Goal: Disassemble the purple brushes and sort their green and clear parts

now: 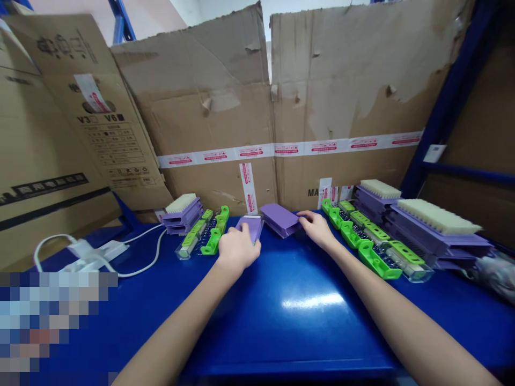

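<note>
My left hand [239,247] lies over a small purple piece [254,226] with a pale strip at its far edge, fingers wrapped on it. To the right, my right hand [316,228] pinches the right end of a purple block [280,219], which sits tilted near the cardboard wall. The two purple pieces are close together at the back of the blue table [289,321]. Left of my left hand are a green bracket [215,233] and a clear-cased green strip [195,236]. Beyond my right hand stand more green brackets [350,235] and green strips [376,233].
Purple stacks topped with cream bristles stand at the left [183,217] and right [438,236]. A white power strip [90,256] with cables lies on the left. Cardboard sheets [209,118] rise behind, and a blue post [446,91] stands right. The lower left corner is pixelated.
</note>
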`<state>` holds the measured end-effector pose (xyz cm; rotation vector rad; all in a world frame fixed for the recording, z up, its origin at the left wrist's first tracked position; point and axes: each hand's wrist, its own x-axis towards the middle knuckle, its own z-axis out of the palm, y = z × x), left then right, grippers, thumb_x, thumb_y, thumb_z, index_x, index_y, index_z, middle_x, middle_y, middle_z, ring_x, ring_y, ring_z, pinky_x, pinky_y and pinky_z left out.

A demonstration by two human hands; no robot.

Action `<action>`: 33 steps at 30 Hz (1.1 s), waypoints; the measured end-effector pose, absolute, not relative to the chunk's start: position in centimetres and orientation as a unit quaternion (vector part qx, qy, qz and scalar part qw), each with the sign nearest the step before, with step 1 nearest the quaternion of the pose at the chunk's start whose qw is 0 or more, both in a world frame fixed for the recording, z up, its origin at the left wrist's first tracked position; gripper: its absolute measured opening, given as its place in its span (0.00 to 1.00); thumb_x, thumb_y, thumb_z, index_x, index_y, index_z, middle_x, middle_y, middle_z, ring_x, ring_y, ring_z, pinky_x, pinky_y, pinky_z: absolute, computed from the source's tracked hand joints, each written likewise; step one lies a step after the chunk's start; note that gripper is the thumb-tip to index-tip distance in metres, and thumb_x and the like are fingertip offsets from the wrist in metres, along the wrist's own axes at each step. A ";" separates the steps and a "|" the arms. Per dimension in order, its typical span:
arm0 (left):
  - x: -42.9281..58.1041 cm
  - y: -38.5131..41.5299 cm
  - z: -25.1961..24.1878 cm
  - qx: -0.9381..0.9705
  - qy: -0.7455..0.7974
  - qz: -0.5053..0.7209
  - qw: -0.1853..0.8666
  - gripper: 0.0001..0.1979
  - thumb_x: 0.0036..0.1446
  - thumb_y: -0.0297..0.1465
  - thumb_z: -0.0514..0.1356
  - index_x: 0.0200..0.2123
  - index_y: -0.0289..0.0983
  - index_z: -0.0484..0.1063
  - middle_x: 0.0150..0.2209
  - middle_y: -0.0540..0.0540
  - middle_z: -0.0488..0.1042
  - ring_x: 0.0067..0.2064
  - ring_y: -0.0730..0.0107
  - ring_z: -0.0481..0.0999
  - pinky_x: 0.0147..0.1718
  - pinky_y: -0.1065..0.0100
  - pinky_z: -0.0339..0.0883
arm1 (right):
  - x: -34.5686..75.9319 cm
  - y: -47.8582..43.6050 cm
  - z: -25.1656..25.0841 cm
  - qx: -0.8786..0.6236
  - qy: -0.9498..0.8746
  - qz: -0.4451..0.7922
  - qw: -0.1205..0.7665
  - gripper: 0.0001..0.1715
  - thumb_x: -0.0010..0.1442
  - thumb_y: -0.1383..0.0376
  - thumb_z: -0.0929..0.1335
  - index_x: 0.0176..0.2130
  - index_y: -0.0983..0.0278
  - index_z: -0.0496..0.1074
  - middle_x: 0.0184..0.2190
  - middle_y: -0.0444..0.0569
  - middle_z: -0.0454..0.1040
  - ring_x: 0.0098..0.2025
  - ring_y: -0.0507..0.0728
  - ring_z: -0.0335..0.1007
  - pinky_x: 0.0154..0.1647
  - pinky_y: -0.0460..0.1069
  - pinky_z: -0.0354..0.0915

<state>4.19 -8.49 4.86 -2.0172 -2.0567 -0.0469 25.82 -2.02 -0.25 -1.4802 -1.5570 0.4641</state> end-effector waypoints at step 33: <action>9.2 -9.8 7.4 -0.836 -0.545 -0.063 -0.008 0.27 0.44 0.45 0.58 0.47 0.39 0.71 0.38 0.38 0.76 0.41 0.50 0.75 0.35 0.61 0.66 | 26.9 -1.3 -0.6 -0.551 -0.504 0.226 0.625 0.29 0.41 0.68 0.57 0.42 0.67 0.71 0.26 0.47 0.74 0.25 0.53 0.69 0.28 0.47 0.66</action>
